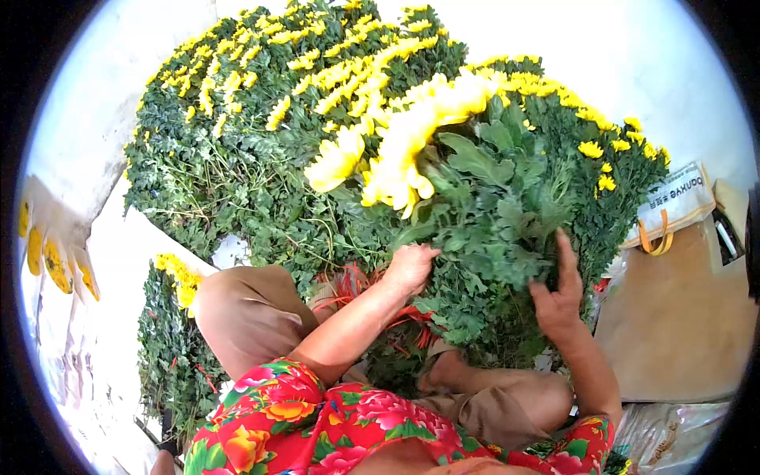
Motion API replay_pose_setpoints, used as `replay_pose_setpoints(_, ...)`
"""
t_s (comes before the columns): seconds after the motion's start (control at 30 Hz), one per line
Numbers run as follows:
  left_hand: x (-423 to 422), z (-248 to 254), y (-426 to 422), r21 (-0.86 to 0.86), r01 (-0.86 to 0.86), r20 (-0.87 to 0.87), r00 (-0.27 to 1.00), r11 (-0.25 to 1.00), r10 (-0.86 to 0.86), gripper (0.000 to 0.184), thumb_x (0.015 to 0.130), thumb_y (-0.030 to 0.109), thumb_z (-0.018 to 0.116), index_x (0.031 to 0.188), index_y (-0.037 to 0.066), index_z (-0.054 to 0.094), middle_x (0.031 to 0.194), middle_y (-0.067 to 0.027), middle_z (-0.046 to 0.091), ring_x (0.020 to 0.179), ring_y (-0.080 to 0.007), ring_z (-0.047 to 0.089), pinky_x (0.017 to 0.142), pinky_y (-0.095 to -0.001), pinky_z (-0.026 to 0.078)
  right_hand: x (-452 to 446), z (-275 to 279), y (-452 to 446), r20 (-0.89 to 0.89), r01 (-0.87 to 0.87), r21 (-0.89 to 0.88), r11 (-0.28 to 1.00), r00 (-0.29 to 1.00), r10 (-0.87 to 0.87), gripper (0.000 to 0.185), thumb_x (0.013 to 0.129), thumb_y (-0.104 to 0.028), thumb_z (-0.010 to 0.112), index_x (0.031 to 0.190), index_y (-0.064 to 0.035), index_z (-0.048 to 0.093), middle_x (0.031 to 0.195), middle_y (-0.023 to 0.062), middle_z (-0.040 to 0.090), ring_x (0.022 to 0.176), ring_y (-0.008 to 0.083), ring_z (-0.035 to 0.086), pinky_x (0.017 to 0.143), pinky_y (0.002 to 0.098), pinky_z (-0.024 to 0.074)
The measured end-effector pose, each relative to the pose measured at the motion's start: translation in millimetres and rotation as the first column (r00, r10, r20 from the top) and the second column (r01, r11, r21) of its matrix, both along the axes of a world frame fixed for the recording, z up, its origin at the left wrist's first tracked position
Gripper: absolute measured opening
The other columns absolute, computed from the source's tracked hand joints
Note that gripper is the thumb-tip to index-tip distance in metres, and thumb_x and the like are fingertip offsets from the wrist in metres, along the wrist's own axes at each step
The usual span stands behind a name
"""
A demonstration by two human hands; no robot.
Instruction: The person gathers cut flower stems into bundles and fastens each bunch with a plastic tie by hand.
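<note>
A bunch of yellow chrysanthemums point(491, 206) is in front of me, its blooms pointing up and to the left. My left hand point(412, 267) is closed at the lower left side of this bunch, and the leaves partly cover its fingertips. On the other side, my right hand point(558, 305) has thumb and forefinger spread against the leaves. Red ties point(404, 317) lie between my legs, below the bunch.
A large heap of cut chrysanthemums point(237, 142) rises behind, against a white wall. More flowers point(170, 340) stand at my left knee. To the right are a cardboard box point(673, 317) and a printed bag point(673, 202). Plastic-wrapped flowers point(59, 261) are at far left.
</note>
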State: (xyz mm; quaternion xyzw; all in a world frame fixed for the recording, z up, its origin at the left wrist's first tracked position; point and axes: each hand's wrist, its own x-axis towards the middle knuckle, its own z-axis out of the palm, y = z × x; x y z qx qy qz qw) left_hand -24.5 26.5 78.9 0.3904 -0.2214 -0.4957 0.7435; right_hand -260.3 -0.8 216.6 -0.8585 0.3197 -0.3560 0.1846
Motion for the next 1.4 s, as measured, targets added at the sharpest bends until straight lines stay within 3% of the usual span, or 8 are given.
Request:
replay_pose_setpoints(0.2,15,41,35,0.102,0.026,0.61,0.788,0.994,-0.083,0.012,0.082,0.012,0.059,0.088,0.003,0.065,0.085,-0.0121,0.068,0.079,-0.0275,0.062,0.07,-0.0386,0.049,39,-12,43,-0.214,-0.05,-0.002,0.999,0.976,0.048,0.066,0.085,-0.01,0.055,0.14,0.0143,0.028,0.142,0.0341,0.036,0.134,0.0471,0.035,0.113,0.0452,0.0242)
replay_pose_setpoints(0.27,20,26,34,-0.09,-0.012,0.994,0.058,0.996,0.091,0.014,0.084,0.012,0.059,0.094,0.004,0.065,0.089,-0.0124,0.068,0.08,-0.0276,0.062,0.072,-0.0382,0.049,44,-13,51,-0.213,-0.018,0.012,1.0,0.977,0.02,0.067,0.085,-0.01,0.055,0.14,0.0149,0.027,0.142,0.0351,0.034,0.133,0.0476,0.034,0.112,0.0471,0.0248)
replay_pose_setpoints(0.47,26,87,54,0.159,0.018,0.437,0.895,0.987,-0.087,0.021,0.085,0.009,0.058,0.102,0.0,0.066,0.086,-0.0083,0.067,0.076,-0.0186,0.061,0.069,-0.0342,0.049,3,-42,32,-0.042,-0.034,-0.258,0.966,0.999,0.024,0.067,0.087,-0.004,0.055,0.144,0.0119,0.024,0.14,0.0297,0.041,0.129,0.0426,0.044,0.109,0.0454,0.0321)
replay_pose_setpoints(0.57,26,65,42,0.163,0.058,0.33,0.937,0.985,-0.11,0.021,0.086,0.008,0.06,0.104,0.001,0.066,0.086,-0.0129,0.069,0.072,-0.0269,0.064,0.072,-0.0363,0.052,15,-31,32,-0.095,-0.054,-0.339,0.939,0.995,0.022,0.069,0.085,-0.002,0.055,0.145,0.0092,0.024,0.139,0.0297,0.042,0.126,0.0412,0.047,0.103,0.0445,0.0387)
replay_pose_setpoints(0.8,22,60,47,0.481,0.233,0.877,-0.144,0.846,-0.459,0.033,0.092,0.013,0.051,0.124,0.006,0.057,0.114,-0.018,0.063,0.108,-0.0305,0.059,0.094,-0.0394,0.047,62,-6,59,-0.342,0.012,-0.244,0.97,0.935,-0.098,0.069,0.078,0.001,0.058,0.139,0.0127,0.03,0.134,0.0382,0.037,0.112,0.0559,0.047,0.093,0.0504,0.0441)
replay_pose_setpoints(0.83,17,29,45,0.267,0.471,0.649,0.557,0.841,-0.518,0.039,0.092,0.018,0.055,0.13,0.007,0.054,0.126,-0.0138,0.058,0.115,-0.0274,0.056,0.098,-0.0398,0.045,59,-7,61,-0.403,0.011,-0.252,0.968,0.908,-0.116,0.068,0.078,0.001,0.058,0.138,0.0139,0.03,0.134,0.0395,0.036,0.111,0.0565,0.047,0.093,0.0501,0.0444)
replay_pose_setpoints(0.9,3,-35,16,-0.105,0.518,0.125,0.853,0.849,-0.506,0.043,0.096,0.021,0.053,0.135,0.004,0.049,0.133,-0.0127,0.054,0.118,-0.0239,0.056,0.1,-0.0387,0.046,53,-8,58,-0.448,-0.001,-0.246,0.969,0.887,-0.113,0.066,0.077,0.001,0.058,0.135,0.0171,0.03,0.131,0.0429,0.035,0.11,0.0575,0.048,0.092,0.0499,0.0451)
replay_pose_setpoints(1.4,-10,-11,31,-0.185,0.432,0.439,0.84,0.883,-0.319,0.039,0.085,0.009,0.065,0.123,0.006,0.056,0.116,-0.0067,0.061,0.107,-0.0205,0.058,0.091,-0.0355,0.049,44,-38,47,-0.514,-0.113,-0.434,0.894,0.846,-0.142,0.051,0.079,-0.004,0.062,0.126,0.0081,0.045,0.116,0.0352,0.044,0.101,0.047,0.055,0.078,0.0465,0.0549)
